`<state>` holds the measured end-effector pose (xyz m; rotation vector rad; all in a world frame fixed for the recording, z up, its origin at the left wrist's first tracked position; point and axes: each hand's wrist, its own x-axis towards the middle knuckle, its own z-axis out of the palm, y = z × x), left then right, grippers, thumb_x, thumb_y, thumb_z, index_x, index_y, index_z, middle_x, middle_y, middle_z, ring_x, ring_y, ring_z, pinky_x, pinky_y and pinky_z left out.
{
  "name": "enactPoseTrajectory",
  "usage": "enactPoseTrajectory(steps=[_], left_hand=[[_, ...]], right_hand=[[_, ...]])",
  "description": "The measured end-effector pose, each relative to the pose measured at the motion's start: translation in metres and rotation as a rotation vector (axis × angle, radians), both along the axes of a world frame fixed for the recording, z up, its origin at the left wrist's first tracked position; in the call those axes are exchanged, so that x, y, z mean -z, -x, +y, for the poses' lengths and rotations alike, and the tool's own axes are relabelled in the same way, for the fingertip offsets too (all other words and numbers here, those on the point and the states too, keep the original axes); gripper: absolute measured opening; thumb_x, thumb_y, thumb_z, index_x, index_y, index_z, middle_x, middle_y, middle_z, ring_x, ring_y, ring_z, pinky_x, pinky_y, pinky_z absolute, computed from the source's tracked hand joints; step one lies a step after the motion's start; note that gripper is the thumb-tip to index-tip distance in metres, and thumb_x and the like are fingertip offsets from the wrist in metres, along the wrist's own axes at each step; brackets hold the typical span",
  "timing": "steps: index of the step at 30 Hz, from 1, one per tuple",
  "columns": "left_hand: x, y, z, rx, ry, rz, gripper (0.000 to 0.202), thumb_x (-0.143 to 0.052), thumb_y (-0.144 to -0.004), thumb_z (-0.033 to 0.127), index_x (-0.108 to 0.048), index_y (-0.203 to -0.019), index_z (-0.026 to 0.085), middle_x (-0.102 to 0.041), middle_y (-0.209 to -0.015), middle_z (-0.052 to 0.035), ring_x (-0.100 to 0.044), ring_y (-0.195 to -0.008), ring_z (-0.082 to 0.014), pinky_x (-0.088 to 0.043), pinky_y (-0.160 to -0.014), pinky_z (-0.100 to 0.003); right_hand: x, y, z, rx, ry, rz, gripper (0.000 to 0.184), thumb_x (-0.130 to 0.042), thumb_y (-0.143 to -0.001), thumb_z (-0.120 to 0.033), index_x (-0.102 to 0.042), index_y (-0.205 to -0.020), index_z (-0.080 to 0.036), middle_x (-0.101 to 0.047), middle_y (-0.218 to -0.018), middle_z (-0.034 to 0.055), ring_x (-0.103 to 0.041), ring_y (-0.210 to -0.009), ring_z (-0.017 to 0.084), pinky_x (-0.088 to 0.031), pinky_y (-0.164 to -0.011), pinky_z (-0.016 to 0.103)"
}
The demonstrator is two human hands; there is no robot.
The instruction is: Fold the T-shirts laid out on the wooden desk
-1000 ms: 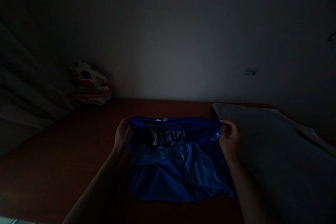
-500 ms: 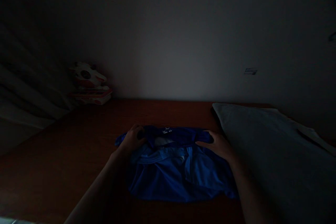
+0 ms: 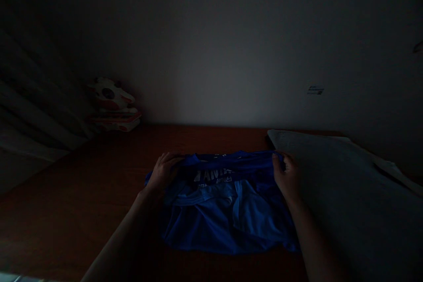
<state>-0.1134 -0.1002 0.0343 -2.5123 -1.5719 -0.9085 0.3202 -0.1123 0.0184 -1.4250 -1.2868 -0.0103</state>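
R hand pinching blue shirt corner; L hand on it, grip unclear. Grey mat close on R, cow fig. back-L.

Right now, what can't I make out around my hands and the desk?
- Head view: left hand fingertips, lost in dimness; grip or mere contact on the blue garment unclear.
- Head view: white lettering, partly hidden by folded cloth.
- Head view: grey cloth, cut off by the picture's edge.
- Head view: wall marking, too small to read.
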Motion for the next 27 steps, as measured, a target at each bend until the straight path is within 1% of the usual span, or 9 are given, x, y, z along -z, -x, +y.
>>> enactPoseTrajectory(steps=[4,7,9,11,14,18,22,24,27], left_hand=[[-0.003,-0.005,-0.006,0.226,0.129,0.13,0.031,-0.056,-0.075,0.021,-0.07,-0.103,0.022,-0.071,-0.119,-0.0094,-0.065,-0.11,-0.0286,-0.048,-0.096,-0.044],[-0.007,-0.013,-0.012,0.26,0.171,0.168,0.034,-0.06,-0.082,0.035,-0.067,-0.112,0.021,-0.072,-0.115,-0.0102,-0.067,-0.105,-0.0287,-0.049,-0.094,-0.045],[-0.006,-0.018,-0.013,0.236,0.157,0.16,0.033,-0.06,-0.087,0.041,-0.069,-0.113,0.021,-0.072,-0.113,-0.0102,-0.067,-0.104,-0.0285,-0.049,-0.094,-0.045],[-0.004,-0.02,-0.011,0.226,0.127,0.138,0.025,-0.059,-0.091,0.039,-0.073,-0.104,0.023,-0.073,-0.109,-0.0092,-0.067,-0.102,-0.027,-0.05,-0.093,-0.044],[0.0,-0.019,-0.005,0.194,0.072,0.033,0.022,-0.055,-0.093,0.03,-0.076,-0.094,0.024,-0.073,-0.105,-0.0078,-0.066,-0.099,-0.024,-0.052,-0.093,-0.041],[0.0,-0.014,-0.002,0.011,-0.1,-0.186,0.024,-0.056,-0.092,0.032,-0.076,-0.102,0.024,-0.069,-0.107,-0.0076,-0.063,-0.102,-0.0239,-0.052,-0.095,-0.042],[-0.008,-0.014,-0.006,-0.133,-0.234,-0.296,0.024,-0.061,-0.087,0.039,-0.076,-0.085,0.02,-0.064,-0.095,-0.0092,-0.061,-0.094,-0.0247,-0.054,-0.084,-0.039],[-0.014,-0.014,-0.01,-0.101,-0.151,-0.319,0.027,-0.059,-0.087,0.04,-0.076,-0.084,0.02,-0.064,-0.089,-0.0081,-0.062,-0.086,-0.0226,-0.054,-0.079,-0.035],[-0.023,-0.012,-0.014,0.019,0.175,-0.391,0.032,-0.056,-0.087,0.043,-0.075,-0.098,0.018,-0.07,-0.081,-0.0042,-0.064,-0.07,-0.0175,-0.052,-0.066,-0.028]], right_hand=[[0.004,0.002,-0.003,-0.096,0.155,0.034,0.033,-0.049,-0.085,-0.043,-0.069,-0.1,-0.022,-0.075,-0.1,0.0111,-0.068,-0.095,0.029,-0.053,-0.09,0.045],[0.003,0.009,-0.007,-0.281,0.205,-0.107,0.032,-0.055,-0.083,-0.041,-0.07,-0.105,-0.023,-0.075,-0.107,0.0089,-0.069,-0.101,0.027,-0.051,-0.096,0.043],[0.002,0.014,-0.009,-0.361,0.242,-0.225,0.034,-0.064,-0.081,-0.046,-0.071,-0.106,-0.024,-0.075,-0.108,0.0085,-0.069,-0.102,0.028,-0.051,-0.097,0.043],[0.004,0.016,-0.008,-0.391,0.286,-0.281,0.03,-0.066,-0.081,-0.048,-0.073,-0.099,-0.025,-0.076,-0.102,0.008,-0.071,-0.096,0.028,-0.053,-0.093,0.044],[0.009,0.014,-0.004,-0.341,0.289,-0.16,0.032,-0.06,-0.086,-0.053,-0.074,-0.091,-0.025,-0.077,-0.096,0.0088,-0.072,-0.09,0.027,-0.055,-0.087,0.042],[0.007,0.011,0.0,-0.203,0.169,0.103,0.047,-0.062,-0.084,-0.066,-0.073,-0.097,-0.022,-0.077,-0.098,0.0095,-0.07,-0.094,0.027,-0.053,-0.091,0.042],[-0.004,0.015,0.0,-0.122,-0.03,0.122,0.05,-0.065,-0.078,-0.071,-0.074,-0.086,-0.022,-0.071,-0.099,0.0094,-0.065,-0.098,0.026,-0.05,-0.095,0.044],[-0.011,0.016,-0.003,-0.103,-0.028,0.139,0.052,-0.068,-0.073,-0.074,-0.074,-0.08,-0.022,-0.069,-0.095,0.0089,-0.063,-0.095,0.026,-0.05,-0.093,0.043],[-0.019,0.01,-0.01,-0.271,0.263,0.312,0.055,-0.072,-0.068,-0.075,-0.075,-0.082,-0.022,-0.071,-0.089,0.0071,-0.064,-0.085,0.024,-0.052,-0.079,0.036]])
